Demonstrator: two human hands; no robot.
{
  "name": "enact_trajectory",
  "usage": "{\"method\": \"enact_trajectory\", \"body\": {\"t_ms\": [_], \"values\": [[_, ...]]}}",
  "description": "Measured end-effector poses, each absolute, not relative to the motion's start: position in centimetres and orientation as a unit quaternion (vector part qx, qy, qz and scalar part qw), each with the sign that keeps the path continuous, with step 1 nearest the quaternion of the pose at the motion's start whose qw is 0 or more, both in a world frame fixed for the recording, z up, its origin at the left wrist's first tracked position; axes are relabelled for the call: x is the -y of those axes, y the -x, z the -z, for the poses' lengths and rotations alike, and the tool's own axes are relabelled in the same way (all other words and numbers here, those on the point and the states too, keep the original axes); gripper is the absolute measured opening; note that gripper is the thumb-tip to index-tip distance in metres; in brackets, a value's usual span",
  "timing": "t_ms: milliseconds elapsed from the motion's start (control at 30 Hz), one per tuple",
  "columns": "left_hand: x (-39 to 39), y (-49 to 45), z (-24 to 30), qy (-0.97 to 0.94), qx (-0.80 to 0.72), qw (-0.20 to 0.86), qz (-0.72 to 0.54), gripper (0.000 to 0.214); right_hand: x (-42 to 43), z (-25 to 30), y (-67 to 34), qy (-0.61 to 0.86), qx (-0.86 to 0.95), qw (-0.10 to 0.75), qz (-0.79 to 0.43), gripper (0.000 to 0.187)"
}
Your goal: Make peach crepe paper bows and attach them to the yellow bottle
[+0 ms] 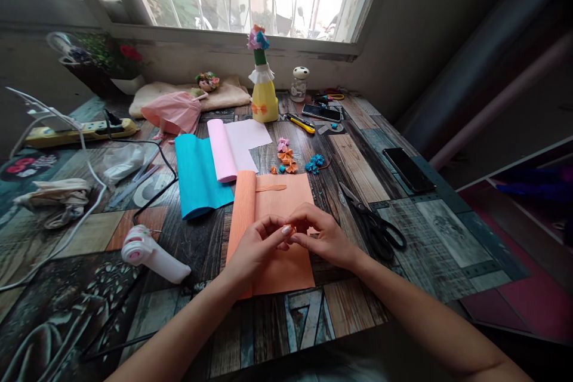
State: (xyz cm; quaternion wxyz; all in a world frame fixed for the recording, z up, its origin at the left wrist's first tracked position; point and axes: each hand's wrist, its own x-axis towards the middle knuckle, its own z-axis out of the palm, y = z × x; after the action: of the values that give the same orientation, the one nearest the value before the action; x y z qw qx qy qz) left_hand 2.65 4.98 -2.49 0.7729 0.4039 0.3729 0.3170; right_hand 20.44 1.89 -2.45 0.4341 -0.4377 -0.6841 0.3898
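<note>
Above a sheet of orange crepe paper (286, 271), my left hand (262, 245) and my right hand (324, 236) meet with fingertips pinched together. Between them is a small piece of orange crepe paper (292, 228), mostly hidden by the fingers. Part of the orange paper is rolled up on the left, and a narrow folded orange strip (271, 188) lies on its far part. Just beyond sit small orange paper flowers (289, 161), a pink one (283, 144) and blue ones (314, 162). Black-handled scissors (373, 224) lie to the right of my right hand.
Blue (201, 176) and pink (222, 149) crepe rolls lie at the left, with a white glue gun (154, 255) nearer me. A yellow cutter (301, 124), two phones (408, 170), a decorated yellow bottle (264, 98) and a doll (172, 110) are farther back. Cables cross the left side.
</note>
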Motion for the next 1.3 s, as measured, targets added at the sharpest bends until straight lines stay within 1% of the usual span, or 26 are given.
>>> {"method": "enact_trajectory", "body": {"t_ms": [67,267,333,500,700,767,933,1133,1300], "values": [[-4.96,-2.64,2.50,-0.403,-0.376,0.772,-0.318,0.028,-1.86,2.48,-20.44,0.441,0.683,0.432,-0.392,0.014],[-4.91,-2.71,2.20,-0.410,-0.380,0.760,-0.332,0.029,-1.77,2.74,-20.30,0.465,0.655,0.434,-0.408,0.028],[-4.90,-2.75,2.15,-0.412,-0.376,0.759,-0.336,0.029,-1.78,2.70,-20.28,0.475,0.652,0.433,-0.403,0.026],[-4.91,-2.70,2.44,-0.424,-0.367,0.756,-0.338,0.028,-1.91,2.51,-20.40,0.481,0.671,0.428,-0.369,0.012],[-4.96,-2.63,2.73,-0.425,-0.370,0.752,-0.341,0.028,-1.91,2.61,-20.51,0.475,0.689,0.436,-0.332,0.006],[-4.98,-2.68,2.74,-0.426,-0.367,0.753,-0.341,0.027,-1.86,2.66,-20.46,0.474,0.693,0.439,-0.321,0.006],[-4.97,-2.74,2.78,-0.421,-0.358,0.758,-0.348,0.026,-1.85,2.86,-20.42,0.478,0.692,0.443,-0.311,0.016],[-4.90,-2.74,2.83,-0.406,-0.346,0.769,-0.353,0.024,-1.94,2.76,-20.52,0.474,0.701,0.438,-0.303,0.008],[-4.93,-2.83,2.80,-0.386,-0.350,0.778,-0.350,0.024,-1.89,2.69,-20.50,0.468,0.704,0.446,-0.295,0.008]]}}
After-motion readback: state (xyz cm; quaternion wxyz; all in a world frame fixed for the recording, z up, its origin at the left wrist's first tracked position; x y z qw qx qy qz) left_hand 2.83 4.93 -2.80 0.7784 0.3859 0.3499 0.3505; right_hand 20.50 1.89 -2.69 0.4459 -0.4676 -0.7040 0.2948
